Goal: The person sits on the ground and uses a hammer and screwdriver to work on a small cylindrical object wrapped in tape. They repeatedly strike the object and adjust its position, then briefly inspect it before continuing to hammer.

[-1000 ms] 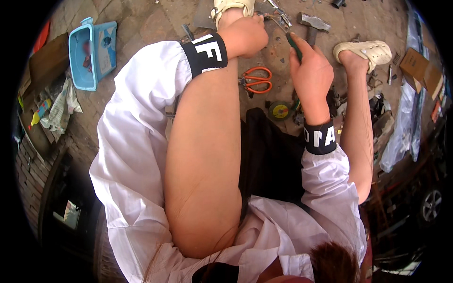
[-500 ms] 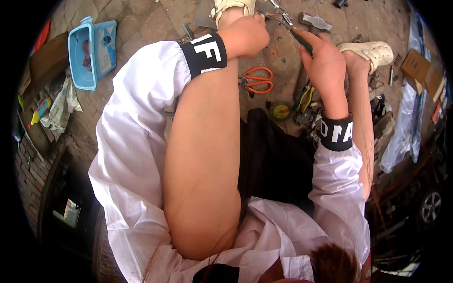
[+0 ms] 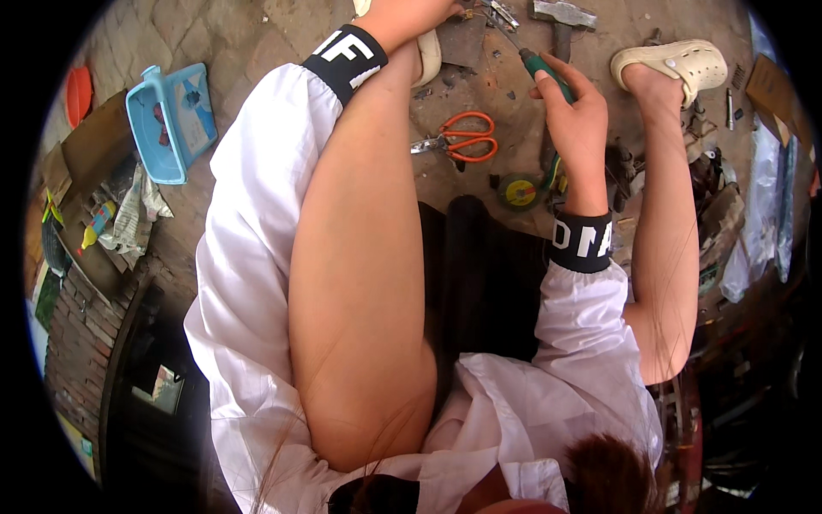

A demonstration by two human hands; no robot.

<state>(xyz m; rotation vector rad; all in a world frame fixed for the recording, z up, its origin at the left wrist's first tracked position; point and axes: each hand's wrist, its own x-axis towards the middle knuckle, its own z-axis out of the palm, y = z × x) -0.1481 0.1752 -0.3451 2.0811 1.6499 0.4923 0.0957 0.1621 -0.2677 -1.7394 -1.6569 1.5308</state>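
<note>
My right hand (image 3: 578, 116) is closed round the green handle of a screwdriver (image 3: 538, 65). Its metal shaft points up and left toward my left hand (image 3: 411, 19), which is at the upper edge of the view. The left fingers look curled and pressed against something small and dark, but the frame's edge cuts them off, so I cannot make it out. Just right of the shaft's tip lies a small silver metal piece (image 3: 501, 12). On the ground below are orange-handled scissors (image 3: 467, 137), apart from both hands.
A hammer (image 3: 562, 14) lies beyond my right hand. A round yellow-and-green disc (image 3: 519, 191) sits near my right wrist. Metal parts (image 3: 706, 171) clutter the right, beside a cardboard box (image 3: 775, 98). At left stand a blue bin (image 3: 184, 111) and a red basin (image 3: 78, 96).
The view has shifted, and my left hand now sits higher, partly out of frame. My right hand has moved slightly left and lower in the picture, still holding the screwdriver, whose shaft now shows more plainly.
</note>
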